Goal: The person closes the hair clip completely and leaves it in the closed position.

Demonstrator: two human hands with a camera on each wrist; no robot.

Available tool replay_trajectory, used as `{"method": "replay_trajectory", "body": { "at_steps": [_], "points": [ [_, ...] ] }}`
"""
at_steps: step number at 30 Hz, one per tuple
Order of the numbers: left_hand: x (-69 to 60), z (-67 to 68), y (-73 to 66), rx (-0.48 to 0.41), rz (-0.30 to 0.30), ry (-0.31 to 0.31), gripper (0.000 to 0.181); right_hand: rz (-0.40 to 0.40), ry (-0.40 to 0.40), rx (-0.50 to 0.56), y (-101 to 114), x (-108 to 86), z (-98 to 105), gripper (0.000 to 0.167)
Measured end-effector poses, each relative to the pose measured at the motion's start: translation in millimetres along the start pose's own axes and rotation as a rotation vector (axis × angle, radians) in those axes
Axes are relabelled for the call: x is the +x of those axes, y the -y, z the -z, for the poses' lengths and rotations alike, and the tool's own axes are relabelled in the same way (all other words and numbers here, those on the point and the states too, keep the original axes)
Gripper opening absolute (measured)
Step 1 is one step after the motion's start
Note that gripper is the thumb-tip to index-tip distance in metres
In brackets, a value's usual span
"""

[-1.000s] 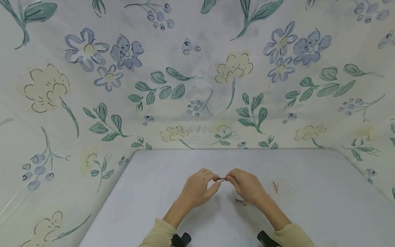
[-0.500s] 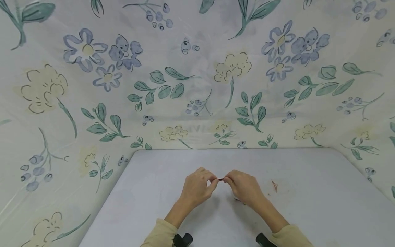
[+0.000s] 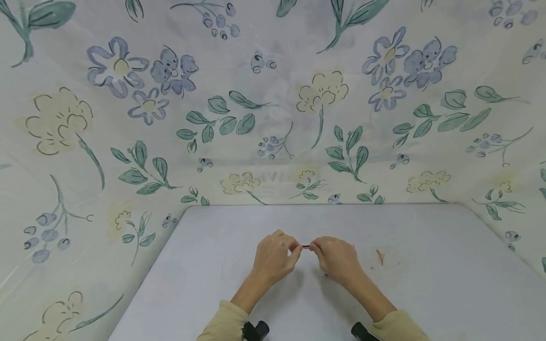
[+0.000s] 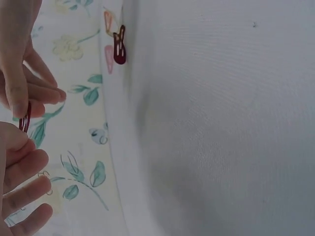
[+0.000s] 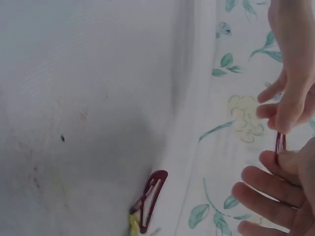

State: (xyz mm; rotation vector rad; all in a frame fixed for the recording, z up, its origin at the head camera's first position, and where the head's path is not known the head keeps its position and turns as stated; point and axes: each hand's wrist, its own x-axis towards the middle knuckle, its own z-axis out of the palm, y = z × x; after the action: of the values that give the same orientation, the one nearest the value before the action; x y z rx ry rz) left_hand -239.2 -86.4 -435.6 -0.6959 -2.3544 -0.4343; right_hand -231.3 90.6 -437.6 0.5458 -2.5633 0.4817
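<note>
A dark red snap hair clip (image 3: 306, 246) spans the gap between the two hands above the table. Its left end is pinched by the left hand (image 3: 274, 258) between thumb and index finger, while the right hand (image 3: 339, 259) pinches the other end. In the right wrist view the right hand's remaining fingers spread away from the held clip (image 5: 280, 143). A second dark red hair clip (image 4: 119, 46) lies on the table, mostly hidden under the right hand in the head view. Touching it is a yellow clip (image 5: 133, 224), partly cut off by the frame.
An orange clip (image 3: 380, 257) lies on the white table (image 3: 426, 284), right of the right hand. A pink clip (image 4: 109, 59) shows in the left wrist view. Flower-patterned cloth (image 3: 273, 118) rises behind the table. Black wrist devices (image 3: 256, 330) sit near the sleeves.
The held hair clip's two strips looked splayed a second ago and now appear closer together. The right hand has shifted slightly, covering more of the clips on the table.
</note>
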Motion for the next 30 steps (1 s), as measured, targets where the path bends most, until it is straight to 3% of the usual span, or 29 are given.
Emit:
{"method": "replay_trajectory", "body": {
  "at_steps": [5,12,30],
  "points": [
    [-0.2,-2.3,1.4,-0.002,-0.001,-0.024,0.010,-0.011,0.015,-0.005,1.3,1.2,0.5,0.011],
    [-1.3,-2.9,3.4,-0.008,-0.010,0.009,0.007,-0.045,0.076,0.056,-3.5,1.5,1.1,0.012],
    [-1.9,-1.9,9.8,-0.020,-0.005,0.038,0.004,-0.050,0.073,0.082,-7.0,5.1,-0.6,0.007]
  ]
}}
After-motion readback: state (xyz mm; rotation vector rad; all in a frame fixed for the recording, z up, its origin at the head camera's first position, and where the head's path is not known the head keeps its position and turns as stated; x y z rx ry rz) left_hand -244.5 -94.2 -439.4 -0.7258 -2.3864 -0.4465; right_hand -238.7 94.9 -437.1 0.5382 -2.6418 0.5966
